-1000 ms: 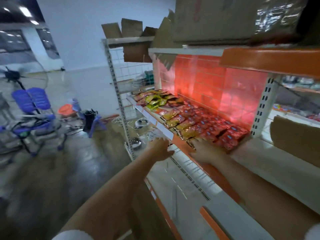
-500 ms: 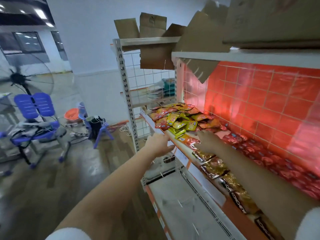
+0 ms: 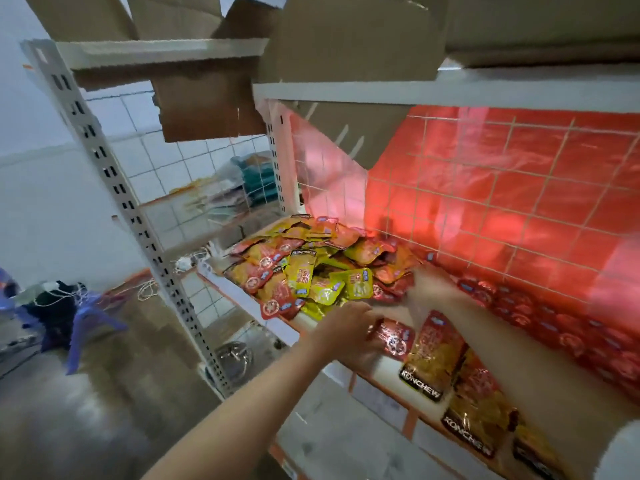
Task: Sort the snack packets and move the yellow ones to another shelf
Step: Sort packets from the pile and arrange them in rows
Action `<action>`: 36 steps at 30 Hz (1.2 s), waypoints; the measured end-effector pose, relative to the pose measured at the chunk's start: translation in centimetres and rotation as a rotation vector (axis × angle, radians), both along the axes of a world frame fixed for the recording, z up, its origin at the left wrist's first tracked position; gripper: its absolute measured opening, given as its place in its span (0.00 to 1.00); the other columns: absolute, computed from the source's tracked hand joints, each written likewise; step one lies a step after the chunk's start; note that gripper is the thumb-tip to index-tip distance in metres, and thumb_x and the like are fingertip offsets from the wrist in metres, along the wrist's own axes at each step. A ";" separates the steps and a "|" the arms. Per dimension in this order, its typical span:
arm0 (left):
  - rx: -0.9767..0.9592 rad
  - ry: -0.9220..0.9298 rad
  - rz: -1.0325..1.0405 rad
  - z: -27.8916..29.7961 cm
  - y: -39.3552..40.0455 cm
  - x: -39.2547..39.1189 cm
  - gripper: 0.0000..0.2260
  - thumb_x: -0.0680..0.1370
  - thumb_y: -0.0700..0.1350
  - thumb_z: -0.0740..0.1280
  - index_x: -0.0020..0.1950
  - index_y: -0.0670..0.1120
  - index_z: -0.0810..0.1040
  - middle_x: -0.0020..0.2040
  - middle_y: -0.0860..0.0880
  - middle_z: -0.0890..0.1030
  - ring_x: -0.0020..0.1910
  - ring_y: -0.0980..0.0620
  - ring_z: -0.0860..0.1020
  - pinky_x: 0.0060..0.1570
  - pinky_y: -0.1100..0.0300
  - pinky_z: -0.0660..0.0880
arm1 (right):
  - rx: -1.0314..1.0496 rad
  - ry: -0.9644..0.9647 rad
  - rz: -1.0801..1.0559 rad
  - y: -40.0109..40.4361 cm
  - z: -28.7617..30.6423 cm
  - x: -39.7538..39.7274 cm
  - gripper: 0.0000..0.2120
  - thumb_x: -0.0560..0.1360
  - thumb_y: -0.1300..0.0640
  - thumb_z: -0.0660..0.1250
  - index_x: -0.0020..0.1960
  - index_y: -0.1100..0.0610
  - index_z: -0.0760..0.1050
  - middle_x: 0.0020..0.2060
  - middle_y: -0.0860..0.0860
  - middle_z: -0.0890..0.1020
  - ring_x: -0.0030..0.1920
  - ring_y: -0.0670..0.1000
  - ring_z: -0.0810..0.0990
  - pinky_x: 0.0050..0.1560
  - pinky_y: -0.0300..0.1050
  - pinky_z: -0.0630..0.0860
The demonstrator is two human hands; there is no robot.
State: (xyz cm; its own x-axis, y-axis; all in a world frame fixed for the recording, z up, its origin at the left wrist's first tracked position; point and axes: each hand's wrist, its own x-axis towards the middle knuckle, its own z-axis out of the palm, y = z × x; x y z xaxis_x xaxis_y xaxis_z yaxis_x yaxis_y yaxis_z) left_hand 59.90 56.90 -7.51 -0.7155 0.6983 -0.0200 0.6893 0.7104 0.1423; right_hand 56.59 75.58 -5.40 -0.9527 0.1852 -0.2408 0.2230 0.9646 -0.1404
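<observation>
Reaching into the mixed packet heap (image 3: 311, 265), my left hand (image 3: 346, 336) grips a red packet (image 3: 394, 336); right hand (image 3: 427, 289), grip unclear, could topple yellow packets (image 3: 346, 284) off the shelf (image 3: 298, 332).

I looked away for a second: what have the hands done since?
Both hands advanced along the shelf to the mixed pile. The left hand now holds a red packet; the right hand reaches into the pile's red side. The yellow packets stay put.

Right hand (image 3: 427, 289) blurred, its grip on the packets (image 3: 391, 285) unclear.
</observation>
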 end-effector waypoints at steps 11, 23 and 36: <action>0.019 0.177 -0.272 -2.1 -1.0 -4.5 0.26 0.71 0.63 0.64 0.61 0.46 0.77 0.55 0.47 0.79 0.55 0.46 0.76 0.51 0.52 0.74 | -0.236 0.220 -0.550 -2.5 -0.8 -3.3 0.20 0.75 0.51 0.66 0.63 0.62 0.72 0.60 0.60 0.77 0.60 0.59 0.76 0.53 0.45 0.72; 0.178 0.385 -0.303 -3.5 -1.1 -5.9 0.21 0.70 0.62 0.53 0.34 0.51 0.79 0.28 0.55 0.78 0.28 0.55 0.77 0.28 0.63 0.69 | -1.085 0.375 -0.869 -3.4 -2.0 -4.1 0.20 0.68 0.68 0.73 0.59 0.63 0.74 0.52 0.55 0.79 0.48 0.54 0.80 0.46 0.48 0.79; 0.378 0.148 -0.161 -0.1 -2.4 -5.1 0.16 0.75 0.50 0.54 0.47 0.50 0.81 0.33 0.50 0.81 0.31 0.49 0.79 0.29 0.61 0.68 | -1.208 0.336 -0.764 -2.7 3.2 -1.2 0.15 0.70 0.70 0.70 0.56 0.69 0.73 0.36 0.57 0.79 0.32 0.52 0.79 0.26 0.41 0.78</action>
State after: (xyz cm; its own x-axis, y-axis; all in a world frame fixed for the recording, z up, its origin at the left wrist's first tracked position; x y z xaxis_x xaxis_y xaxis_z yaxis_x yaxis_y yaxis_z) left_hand 54.79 54.54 -7.65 -0.5726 0.7398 0.3532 0.8197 0.5090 0.2628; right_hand 55.35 72.84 -2.15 -0.7590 0.5107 -0.4039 0.4085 -0.1095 -0.9062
